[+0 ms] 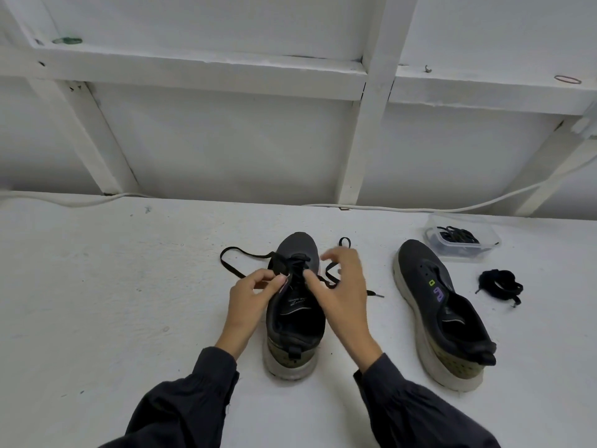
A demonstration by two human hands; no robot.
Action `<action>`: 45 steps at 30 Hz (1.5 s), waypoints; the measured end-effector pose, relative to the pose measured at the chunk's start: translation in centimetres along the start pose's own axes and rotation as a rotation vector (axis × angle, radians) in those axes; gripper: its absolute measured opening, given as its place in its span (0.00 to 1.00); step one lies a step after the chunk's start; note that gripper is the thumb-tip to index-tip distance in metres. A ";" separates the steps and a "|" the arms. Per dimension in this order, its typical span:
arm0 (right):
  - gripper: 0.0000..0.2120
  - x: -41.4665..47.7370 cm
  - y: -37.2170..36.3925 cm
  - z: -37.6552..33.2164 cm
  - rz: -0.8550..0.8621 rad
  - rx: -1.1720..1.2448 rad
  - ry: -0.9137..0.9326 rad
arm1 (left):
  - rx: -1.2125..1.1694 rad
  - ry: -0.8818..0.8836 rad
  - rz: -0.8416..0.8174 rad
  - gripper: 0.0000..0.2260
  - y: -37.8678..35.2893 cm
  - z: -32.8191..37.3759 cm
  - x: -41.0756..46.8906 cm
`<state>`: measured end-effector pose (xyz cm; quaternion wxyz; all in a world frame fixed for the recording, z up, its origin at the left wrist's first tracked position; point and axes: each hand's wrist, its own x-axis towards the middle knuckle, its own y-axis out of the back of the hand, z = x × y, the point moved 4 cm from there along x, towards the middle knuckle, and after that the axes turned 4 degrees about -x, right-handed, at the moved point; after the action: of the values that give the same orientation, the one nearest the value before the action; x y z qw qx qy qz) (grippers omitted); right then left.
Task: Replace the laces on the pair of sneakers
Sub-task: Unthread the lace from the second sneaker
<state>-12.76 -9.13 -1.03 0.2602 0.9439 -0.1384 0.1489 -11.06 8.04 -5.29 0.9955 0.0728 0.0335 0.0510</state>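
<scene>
As the left grip (255, 295) pinches the lace (239, 253), the right grip's (345, 292) hold is blurred, unclear. The lace may slip out.

Left side of the table (97, 302) is wide open, nothing out there except a lace (248, 252) looping flat off the middle shoe (295, 321). No way in from above on that shoe, the left hand (255, 295) and right hand (342, 286) both sit over the tongue. There's a bare lane between it and the right shoe (416, 273), with just the lace tip poking in. Far right is tighter: a lace bundle (500, 282) lies near the right shoe's outer side and a tub (484, 240) sits just past its toe. At the back a cable (420, 209) runs along the table edge and the wall (226, 140) closes it off.
</scene>
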 end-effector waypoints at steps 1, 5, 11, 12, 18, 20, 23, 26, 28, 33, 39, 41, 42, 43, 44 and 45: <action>0.13 0.8 -0.4 -0.6 -0.145 -0.119 0.117 | -0.009 -0.011 0.012 0.07 -0.1 0.0 0.0; 0.15 2.8 -2.5 -1.5 -0.533 -0.481 0.348 | -0.036 0.010 0.051 0.08 -0.6 -0.5 -0.3; 0.15 4.4 -4.3 -2.5 -0.690 -0.653 0.477 | -0.057 0.025 0.121 0.07 -0.7 -1.0 -0.2; 0.14 4.6 -4.5 -2.6 -0.711 -0.671 0.494 | -0.054 0.025 0.132 0.08 -0.8 -1.1 -0.1; 0.09 5.0 -4.0 -2.9 -0.787 -0.610 0.578 | 0.000 0.012 0.167 0.07 -1.0 -1.4 -0.1; 0.08 5.0 -3.5 -2.8 -0.793 -0.573 0.592 | -0.022 0.035 0.194 0.08 -1.0 -1.5 -0.1; 0.08 4.8 -3.3 -2.4 -0.786 -0.530 0.617 | -0.145 0.088 0.245 0.09 -0.7 -1.9 0.0; 0.06 5.1 -3.3 -2.0 -0.758 -0.470 0.579 | -0.163 0.073 0.218 0.07 -0.6 -1.7 0.1; 0.07 5.6 -2.9 -1.4 -0.725 -0.358 0.459 | -0.222 0.087 0.226 0.06 -0.5 -1.7 0.0; 0.10 6.5 -0.4 0.8 -0.469 -0.009 0.102 | -0.431 0.223 0.313 0.13 0.5 -1.8 -0.2; 0.08 4.8 0.4 4.0 -0.564 -0.042 -0.264 | -0.312 0.098 0.165 0.10 -0.6 -0.4 -1.5; 0.06 3.7 0.2 4.1 -0.592 -0.002 -0.314 | -0.264 0.057 0.067 0.05 -1.6 -0.3 -2.1; 0.06 3.4 0.2 4.0 -0.583 0.026 -0.330 | -0.224 0.033 0.036 0.08 -1.9 -0.3 -2.3; 0.05 3.2 0.3 3.9 -0.576 0.064 -0.349 | -0.178 0.010 0.022 0.11 -2.1 -0.4 -2.4; 0.03 3.0 0.4 3.7 -0.578 0.099 -0.373 | -0.142 -0.009 0.021 0.14 -2.1 -0.4 -2.5; 0.01 2.9 0.5 3.5 -0.588 0.119 -0.392 | -0.128 -0.020 0.026 0.16 -2.0 -0.4 -2.4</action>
<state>-9.50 -11.90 -2.65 0.2050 0.9675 0.1005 -0.1085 -13.31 5.90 -5.82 0.9976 0.0097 0.0195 0.0651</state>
